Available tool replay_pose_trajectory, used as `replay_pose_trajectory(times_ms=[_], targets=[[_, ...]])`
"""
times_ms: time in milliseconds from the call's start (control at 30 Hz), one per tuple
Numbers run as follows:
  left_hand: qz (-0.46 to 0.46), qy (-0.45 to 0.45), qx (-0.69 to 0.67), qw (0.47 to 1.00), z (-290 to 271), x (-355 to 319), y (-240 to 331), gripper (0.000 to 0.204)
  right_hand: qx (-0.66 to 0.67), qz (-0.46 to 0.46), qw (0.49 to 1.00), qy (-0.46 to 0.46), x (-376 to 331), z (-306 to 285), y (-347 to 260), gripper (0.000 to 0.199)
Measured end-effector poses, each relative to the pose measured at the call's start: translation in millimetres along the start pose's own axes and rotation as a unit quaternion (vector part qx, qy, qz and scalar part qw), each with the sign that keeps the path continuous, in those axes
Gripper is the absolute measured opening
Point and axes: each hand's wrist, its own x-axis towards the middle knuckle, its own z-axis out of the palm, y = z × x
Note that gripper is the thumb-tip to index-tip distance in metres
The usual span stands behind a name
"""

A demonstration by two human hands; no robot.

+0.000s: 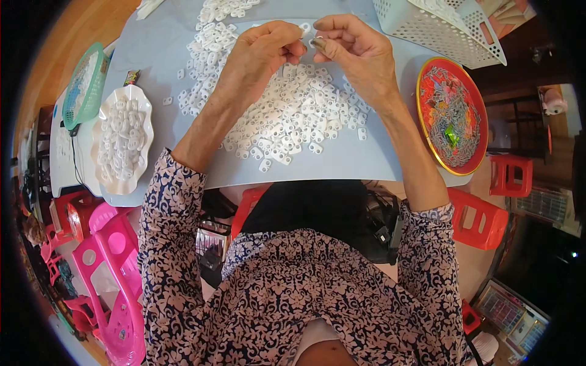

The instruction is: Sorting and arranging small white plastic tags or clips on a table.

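Above the table's far middle, my two hands are close together with their fingertips nearly meeting. My left hand (267, 50) is closed in a pinch on a small white plastic piece (305, 28) with a round hole. My right hand (361, 53) has thumb and forefinger curled toward that piece; something tiny is at its thumb tip, too small to name. Beneath and between my forearms spreads a heap of white plastic pieces (299, 113), oval or rectangular with dark holes. To the right is a red bowl with a yellow rim (421, 116), holding many grey screws (448, 116) and a green scrap.
A scalloped white dish (97, 155) of white pieces sits at the left, near a green basket (99, 79). A perforated pale basket (427, 36) stands at the far right. Pink chair (116, 274) and red stools (479, 219) flank the grey-blue table (348, 165).
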Motion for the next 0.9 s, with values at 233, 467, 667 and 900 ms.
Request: replay_pose_trajectory(times_ms=[233,467,667,900], targets=[[0.001,-0.003,0.0,1.0,-0.8,0.6,-0.8,0.019,-0.007,-0.002,1.0,-0.008,-0.1,0.6,0.7,0.019],[0.036,-0.005,0.072,0.997,-3.0,1.8,-2.8,0.021,-0.054,-0.018,0.998,0.011,-0.8,0.2,3.0,0.023],[0.095,-0.039,0.226,0.969,-3.4,0.3,-0.3,0.02,-0.066,-0.031,0.997,0.003,-0.3,0.8,5.2,0.026],[0.106,-0.049,0.24,0.964,6.2,-3.9,6.7,0.029,-0.07,-0.058,0.995,0.038,0.6,1.6,7.9,0.023]])
